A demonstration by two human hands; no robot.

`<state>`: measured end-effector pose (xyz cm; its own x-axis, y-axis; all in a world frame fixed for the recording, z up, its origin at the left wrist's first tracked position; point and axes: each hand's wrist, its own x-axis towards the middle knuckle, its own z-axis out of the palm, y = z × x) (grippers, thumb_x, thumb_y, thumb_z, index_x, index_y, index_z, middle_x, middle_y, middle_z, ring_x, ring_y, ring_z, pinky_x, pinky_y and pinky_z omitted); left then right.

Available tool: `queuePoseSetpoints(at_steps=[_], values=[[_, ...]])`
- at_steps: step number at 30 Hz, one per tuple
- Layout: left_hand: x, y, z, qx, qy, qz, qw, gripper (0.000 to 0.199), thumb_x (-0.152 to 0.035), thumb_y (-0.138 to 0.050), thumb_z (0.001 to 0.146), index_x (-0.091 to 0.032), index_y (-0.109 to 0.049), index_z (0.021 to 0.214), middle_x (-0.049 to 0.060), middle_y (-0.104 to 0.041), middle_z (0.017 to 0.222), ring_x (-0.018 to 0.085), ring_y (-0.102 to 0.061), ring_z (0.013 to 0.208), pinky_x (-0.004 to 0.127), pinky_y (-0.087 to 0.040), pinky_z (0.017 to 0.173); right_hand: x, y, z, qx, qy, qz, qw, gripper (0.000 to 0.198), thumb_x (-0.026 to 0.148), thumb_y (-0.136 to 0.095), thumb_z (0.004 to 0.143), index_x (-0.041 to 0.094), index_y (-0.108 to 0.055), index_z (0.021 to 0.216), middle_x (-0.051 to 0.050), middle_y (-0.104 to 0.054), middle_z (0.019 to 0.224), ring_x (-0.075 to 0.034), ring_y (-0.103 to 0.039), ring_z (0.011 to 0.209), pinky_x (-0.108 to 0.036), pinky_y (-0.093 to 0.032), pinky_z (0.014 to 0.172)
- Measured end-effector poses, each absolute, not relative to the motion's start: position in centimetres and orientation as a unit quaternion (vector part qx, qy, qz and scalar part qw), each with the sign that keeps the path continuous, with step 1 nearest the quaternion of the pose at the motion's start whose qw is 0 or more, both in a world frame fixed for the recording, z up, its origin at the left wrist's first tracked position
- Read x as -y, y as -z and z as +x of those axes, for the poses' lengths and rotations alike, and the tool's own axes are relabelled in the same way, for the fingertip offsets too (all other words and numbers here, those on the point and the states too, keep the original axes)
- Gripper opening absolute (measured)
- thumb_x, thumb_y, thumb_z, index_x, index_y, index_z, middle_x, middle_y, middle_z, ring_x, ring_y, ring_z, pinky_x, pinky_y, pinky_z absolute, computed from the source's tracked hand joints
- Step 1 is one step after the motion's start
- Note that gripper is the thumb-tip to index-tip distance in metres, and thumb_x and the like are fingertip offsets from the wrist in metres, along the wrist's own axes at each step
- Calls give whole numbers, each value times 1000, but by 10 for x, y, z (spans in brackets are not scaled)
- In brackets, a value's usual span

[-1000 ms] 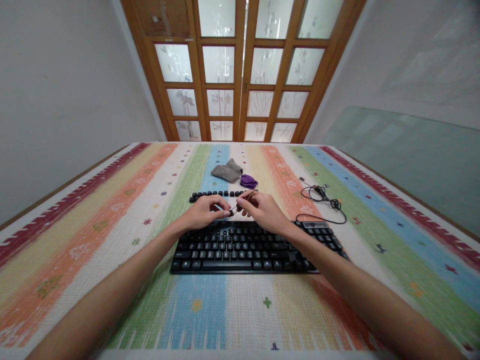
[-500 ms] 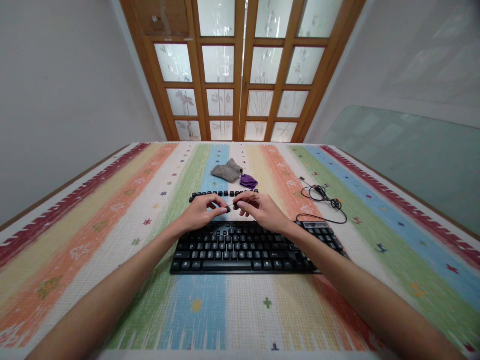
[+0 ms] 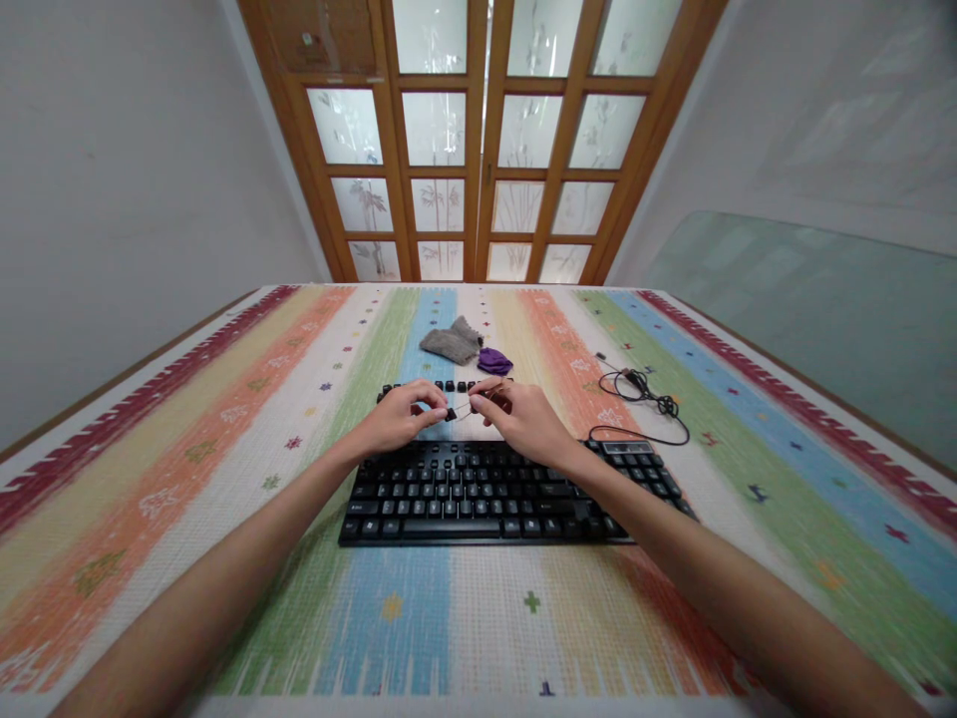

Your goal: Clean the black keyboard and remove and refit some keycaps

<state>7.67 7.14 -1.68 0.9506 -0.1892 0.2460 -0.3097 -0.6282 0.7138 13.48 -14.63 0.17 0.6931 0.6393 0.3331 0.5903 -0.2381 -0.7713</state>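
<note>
Pinched between the thumb and fingertips of my left hand (image 3: 402, 417) is a small black keycap (image 3: 450, 413). My right hand (image 3: 523, 419) is closed on a thin wire keycap puller (image 3: 464, 407), whose wires point left toward that keycap. Whether the wire tips touch the keycap is too small to tell. Both hands hover over the back edge of a black keyboard (image 3: 449, 508), which lies flat with its number pad partly behind my right forearm. Beyond my hands, several loose black keycaps (image 3: 450, 385) stand in a row, partly hidden by my fingers.
A grey cloth (image 3: 453, 343) and a purple cloth (image 3: 494, 360) lie behind the keycaps. To the right, a black cable (image 3: 644, 383) is coiled loosely on the striped tablecloth (image 3: 299, 499). A wooden door with glass panes (image 3: 441, 130) stands past the table's far edge.
My hands have drawn slightly apart. The keycap has come away from the puller's wires or nearly so, and shows more clearly in my left fingertips.
</note>
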Motion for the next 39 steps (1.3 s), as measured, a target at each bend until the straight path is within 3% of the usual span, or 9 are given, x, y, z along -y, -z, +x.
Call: queuePoseSetpoints(at_steps=[6,14,24,30,39], values=[[-77,31,79,139,-73,943,294,10,-26,-59,83,-17,-62,81,4,-61,86,17,-59,78,33,-49,75,153,-6,129,425,-69,-763,483,31,40,-53,93,16,-67,79,-5,-70,77,-14,-62,64,-27,-47,62],[-80,44,83,144,-106,960,214,8,-24,-55,86,-18,-61,86,4,-59,83,19,-58,79,34,-48,79,155,-11,120,470,-66,-792,384,30,39,-53,94,16,-68,81,-4,-68,70,-15,-61,63,-27,-42,61],[-78,40,83,187,-108,963,163,17,-20,-52,90,-17,-69,90,7,-63,86,20,-61,82,34,-49,80,152,9,127,358,-191,-757,513,25,34,-53,93,15,-60,79,-5,-68,69,-12,-64,56,-24,-51,54],[-79,39,85,201,-117,965,124,22,-22,-50,91,-15,-71,89,9,-65,87,20,-62,83,33,-50,79,153,21,132,308,-241,-725,568,33,44,-59,89,15,-57,74,-5,-67,66,-11,-62,52,-23,-52,50],[-79,42,89,195,-142,962,126,15,-18,-52,91,-15,-67,93,6,-65,85,17,-60,75,30,-49,74,161,18,125,359,-181,-734,547,27,42,-57,89,15,-61,84,-3,-66,71,-13,-64,60,-24,-51,54]])
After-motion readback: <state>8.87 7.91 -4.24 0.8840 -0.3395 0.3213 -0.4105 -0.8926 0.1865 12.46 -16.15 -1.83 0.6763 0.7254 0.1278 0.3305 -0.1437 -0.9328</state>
